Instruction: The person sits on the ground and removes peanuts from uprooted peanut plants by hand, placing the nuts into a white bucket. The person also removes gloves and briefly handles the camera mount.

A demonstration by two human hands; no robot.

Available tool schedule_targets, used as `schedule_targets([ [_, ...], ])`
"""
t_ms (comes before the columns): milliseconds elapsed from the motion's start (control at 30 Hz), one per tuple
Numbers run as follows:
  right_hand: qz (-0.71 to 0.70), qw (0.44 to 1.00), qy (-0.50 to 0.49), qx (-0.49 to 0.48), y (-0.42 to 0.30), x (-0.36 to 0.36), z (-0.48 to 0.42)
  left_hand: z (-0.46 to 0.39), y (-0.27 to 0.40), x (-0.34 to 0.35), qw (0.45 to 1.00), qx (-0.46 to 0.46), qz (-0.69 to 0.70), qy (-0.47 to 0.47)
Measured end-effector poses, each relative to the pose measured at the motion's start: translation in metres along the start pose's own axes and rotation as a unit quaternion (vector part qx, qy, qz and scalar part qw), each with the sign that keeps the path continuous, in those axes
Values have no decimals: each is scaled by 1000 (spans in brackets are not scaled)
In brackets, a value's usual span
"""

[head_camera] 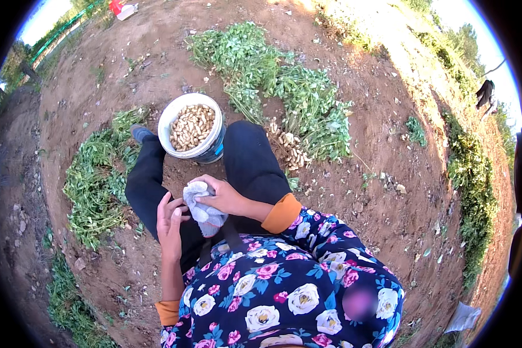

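In front of my lap, my right hand (219, 196) grips a crumpled grey knitted work glove (202, 213), its cuff hanging down. My left hand (170, 217) is bare, fingers spread, just left of the glove; whether its fingertips touch the fabric is hard to tell. Beyond both hands, between my legs, stands a white plastic bucket (164, 126) that holds many unshelled peanuts (192, 127). Uprooted peanut plants (306, 104) lie past my right knee, with a cluster of peanuts (293, 150) at their root end.
Another heap of pulled plants (98, 178) lies left of my left leg. Bare brown soil (400, 243) with scattered leaves surrounds me. A row of green plants (476, 204) runs along the right. A pale bag (462, 317) lies lower right, and a red and white object (123, 9) is far off.
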State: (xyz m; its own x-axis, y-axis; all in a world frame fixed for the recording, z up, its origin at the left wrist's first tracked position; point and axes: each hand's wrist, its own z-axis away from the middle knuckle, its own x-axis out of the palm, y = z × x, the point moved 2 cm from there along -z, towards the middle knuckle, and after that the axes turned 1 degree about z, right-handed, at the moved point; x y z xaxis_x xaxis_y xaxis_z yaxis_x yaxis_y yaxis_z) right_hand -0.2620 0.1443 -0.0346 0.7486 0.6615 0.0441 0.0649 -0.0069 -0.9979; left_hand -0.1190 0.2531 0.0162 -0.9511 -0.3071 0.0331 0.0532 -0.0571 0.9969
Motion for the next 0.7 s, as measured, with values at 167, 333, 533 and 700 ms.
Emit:
schedule_targets([
  [167, 53, 996, 3, 74, -10, -12, -26, 74, -71, -102, 958, -78, -184, 204],
  [333, 363, 932, -9, 12, 41, -13, -40, 184, -153, -138, 930, -299, -182, 111],
  [533, 296, 947, -127, 20, 43, 17, -32, 248, -142, -100, 734, -453, 432, 262],
  [700, 296, 941, -163, 35, 41, 23, -18, 237, -148, -90, 923, -236, 174, 251],
])
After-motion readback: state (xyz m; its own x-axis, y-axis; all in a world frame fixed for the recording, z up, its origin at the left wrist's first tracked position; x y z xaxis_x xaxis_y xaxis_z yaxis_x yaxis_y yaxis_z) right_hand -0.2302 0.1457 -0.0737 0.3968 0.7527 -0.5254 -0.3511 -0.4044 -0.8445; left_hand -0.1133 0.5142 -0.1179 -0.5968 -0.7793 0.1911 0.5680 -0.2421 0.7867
